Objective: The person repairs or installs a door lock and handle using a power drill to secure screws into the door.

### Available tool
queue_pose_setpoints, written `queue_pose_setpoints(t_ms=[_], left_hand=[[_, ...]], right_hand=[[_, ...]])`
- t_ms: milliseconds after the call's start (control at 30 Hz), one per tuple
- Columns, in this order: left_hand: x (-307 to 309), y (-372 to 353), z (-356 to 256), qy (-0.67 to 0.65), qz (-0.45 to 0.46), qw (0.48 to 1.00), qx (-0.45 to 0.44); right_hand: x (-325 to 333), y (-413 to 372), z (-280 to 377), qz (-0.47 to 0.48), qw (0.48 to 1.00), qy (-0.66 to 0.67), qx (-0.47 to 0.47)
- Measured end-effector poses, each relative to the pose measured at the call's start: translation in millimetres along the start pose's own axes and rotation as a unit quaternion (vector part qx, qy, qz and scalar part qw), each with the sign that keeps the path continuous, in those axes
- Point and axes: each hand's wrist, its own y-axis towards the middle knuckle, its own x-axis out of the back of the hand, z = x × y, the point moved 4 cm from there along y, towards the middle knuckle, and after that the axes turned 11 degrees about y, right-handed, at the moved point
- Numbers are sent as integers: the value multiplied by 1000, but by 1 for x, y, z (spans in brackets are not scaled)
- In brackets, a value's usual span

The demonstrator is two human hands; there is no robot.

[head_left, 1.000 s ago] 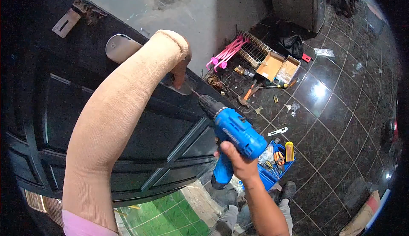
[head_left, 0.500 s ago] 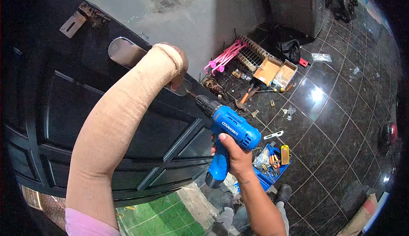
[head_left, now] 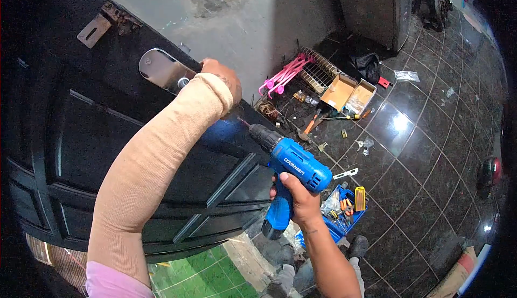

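A blue cordless drill (head_left: 301,163) is gripped by my right hand (head_left: 299,194), with fingers wrapped round its handle. Its bit points up-left at the black panelled door (head_left: 134,142), near the lower end of a shiny metal lock plate (head_left: 160,67). A bluish glow falls on the door beside the bit. My left hand (head_left: 223,77) is at the door's edge over the plate, its wrist in a beige sleeve. That wrist hides most of the fingers and the plate's middle. A round, bright part shows on the plate beside the sleeve.
A rusty slotted bracket (head_left: 96,30) sticks out higher on the door. On the dark tiled floor lie a blue toolbox (head_left: 353,222), an open cardboard box (head_left: 339,90), a hammer (head_left: 308,125), pink rods (head_left: 285,74) beside a wire rack, and a slotted metal strip (head_left: 346,173).
My left hand has shifted slightly up and right, uncovering the round part on the plate. The drill has moved slightly right and down, and the bluish glow has appeared on the door.
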Motion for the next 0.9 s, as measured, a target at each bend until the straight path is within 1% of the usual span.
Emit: queue_pose_setpoints(t_ms=[67, 233, 333, 467, 533, 633, 733, 833, 900], left_hand=[[0, -4, -3, 7, -14, 1000, 12], [0, -9, -9, -3, -56, 996, 64], [-4, -7, -13, 10, -109, 989, 98], [0, -12, -13, 11, -84, 994, 71], [3, -14, -12, 10, -78, 995, 64], [8, -19, -12, 3, -30, 999, 17], [3, -14, -12, -9, -71, 996, 60], [4, -16, -12, -37, -81, 994, 57], [9, -24, -17, -50, -133, 989, 51]], right_hand=[[1, -1, -1, 14, 1000, -1, 5], [2, -2, 0, 7, 1000, -6, 1], [3, -2, 2, 8, 999, -27, 21], [6, -4, -1, 5, 998, -33, 55], [9, -3, -1, 26, 998, -30, 48], [14, -7, 2, 33, 999, -15, 24], [19, -12, 2, 24, 1000, 10, 17], [24, -17, 5, 12, 1000, 27, 5], [28, -23, 7, 10, 1000, 29, 0]])
